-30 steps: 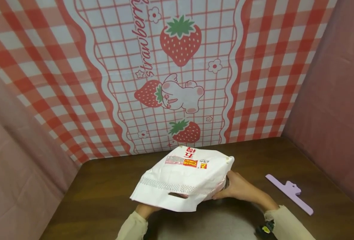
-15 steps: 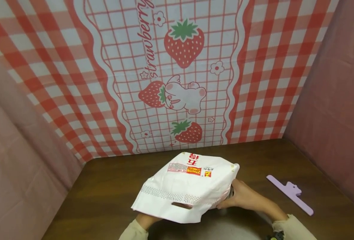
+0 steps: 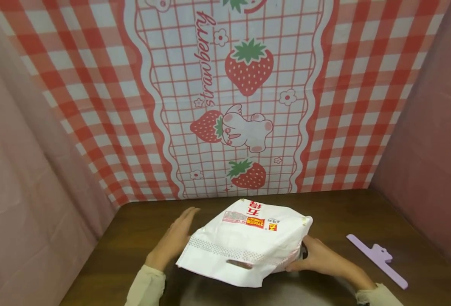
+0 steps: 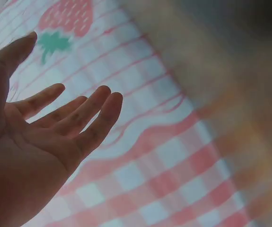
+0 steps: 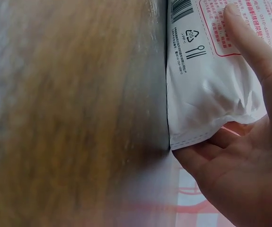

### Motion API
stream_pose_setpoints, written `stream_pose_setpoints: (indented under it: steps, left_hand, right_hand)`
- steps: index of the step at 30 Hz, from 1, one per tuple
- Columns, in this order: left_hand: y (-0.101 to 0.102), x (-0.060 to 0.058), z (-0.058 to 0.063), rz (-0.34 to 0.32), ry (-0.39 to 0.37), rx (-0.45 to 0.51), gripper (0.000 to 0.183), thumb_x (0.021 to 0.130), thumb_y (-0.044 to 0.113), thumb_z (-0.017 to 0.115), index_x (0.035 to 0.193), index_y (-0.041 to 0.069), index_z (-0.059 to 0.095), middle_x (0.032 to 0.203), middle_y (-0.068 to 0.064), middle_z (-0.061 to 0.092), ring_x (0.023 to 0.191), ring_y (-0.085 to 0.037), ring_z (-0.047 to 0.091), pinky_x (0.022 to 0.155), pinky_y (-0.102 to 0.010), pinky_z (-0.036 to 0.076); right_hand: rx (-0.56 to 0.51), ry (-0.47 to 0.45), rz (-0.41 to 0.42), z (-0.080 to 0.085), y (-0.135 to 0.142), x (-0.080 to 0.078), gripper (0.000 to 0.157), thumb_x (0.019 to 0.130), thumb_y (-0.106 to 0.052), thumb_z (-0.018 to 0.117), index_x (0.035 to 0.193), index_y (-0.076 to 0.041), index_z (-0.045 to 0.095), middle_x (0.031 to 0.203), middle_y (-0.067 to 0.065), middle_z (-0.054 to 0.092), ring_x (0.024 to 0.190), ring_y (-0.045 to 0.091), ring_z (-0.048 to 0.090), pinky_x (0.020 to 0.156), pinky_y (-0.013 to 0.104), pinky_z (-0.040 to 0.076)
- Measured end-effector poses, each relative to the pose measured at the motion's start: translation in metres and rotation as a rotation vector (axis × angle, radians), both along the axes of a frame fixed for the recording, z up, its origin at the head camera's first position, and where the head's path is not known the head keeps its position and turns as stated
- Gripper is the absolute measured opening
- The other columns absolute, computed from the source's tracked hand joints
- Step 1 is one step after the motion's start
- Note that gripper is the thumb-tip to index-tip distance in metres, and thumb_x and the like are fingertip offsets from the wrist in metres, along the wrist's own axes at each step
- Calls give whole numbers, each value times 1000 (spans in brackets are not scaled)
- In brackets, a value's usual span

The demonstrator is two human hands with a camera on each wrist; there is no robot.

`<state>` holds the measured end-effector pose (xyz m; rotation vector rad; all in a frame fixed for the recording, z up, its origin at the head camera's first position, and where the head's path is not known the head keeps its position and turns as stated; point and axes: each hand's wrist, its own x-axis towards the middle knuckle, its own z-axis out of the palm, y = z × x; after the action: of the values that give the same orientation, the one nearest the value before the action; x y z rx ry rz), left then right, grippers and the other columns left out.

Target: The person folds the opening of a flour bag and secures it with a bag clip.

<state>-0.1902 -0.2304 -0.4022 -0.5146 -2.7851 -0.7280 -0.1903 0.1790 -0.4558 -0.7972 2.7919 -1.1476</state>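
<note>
A white flour bag with red and yellow print lies in the middle of the table in the head view, its slotted handle edge towards me. My right hand grips its right side. In the right wrist view that hand's thumb presses the red printed panel, and the fingers curl around the bag's stitched corner. The flour bag stands close against the brown tabletop there. My left hand is apart from the bag, raised to its left. The left wrist view shows this hand with spread fingers and nothing in it.
A lilac long-barred clip lies on the dark wooden table to the right of my right hand. A red-and-white strawberry cloth hangs behind the table, with pink curtains at both sides.
My left hand has come out from under the bag's handle edge and moved out to the left with fingers spread. My right hand keeps its hold. The head view has shifted slightly.
</note>
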Motion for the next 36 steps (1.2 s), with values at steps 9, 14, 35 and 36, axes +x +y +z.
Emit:
stream_pose_setpoints:
  steps: [9, 14, 35, 36]
  left_hand:
    - [4, 21, 53, -12, 244, -6, 55, 87, 41, 54, 133, 15, 39, 132, -2, 43, 120, -18, 43, 94, -41, 40]
    - [25, 48, 79, -124, 340, -48, 48, 85, 36, 58, 127, 15, 45, 125, 3, 49, 115, -13, 46, 92, -34, 41]
    - [88, 129, 87, -337, 234, -435, 71, 74, 44, 68, 133, 19, 37, 134, -5, 40, 122, -22, 40, 93, -43, 38]
    - [88, 129, 86, -331, 222, -443, 70, 75, 42, 68, 133, 19, 37, 133, -6, 41, 121, -23, 40, 93, -43, 38]
  right_hand:
    - [21, 27, -30, 2, -1, -1, 75, 53, -55, 78, 114, -25, 46, 98, -15, 59, 87, 4, 55, 75, 26, 45]
    - [34, 36, -26, 2, 1, -2, 76, 53, -56, 77, 114, -25, 46, 99, -16, 58, 89, 4, 55, 76, 26, 45]
    - [31, 23, -34, 6, -2, -1, 74, 53, -56, 78, 113, -24, 48, 99, -13, 60, 89, 6, 55, 76, 28, 45]
    - [33, 22, -38, 6, -2, -1, 74, 53, -55, 78, 113, -24, 48, 99, -13, 60, 89, 6, 55, 76, 28, 45]
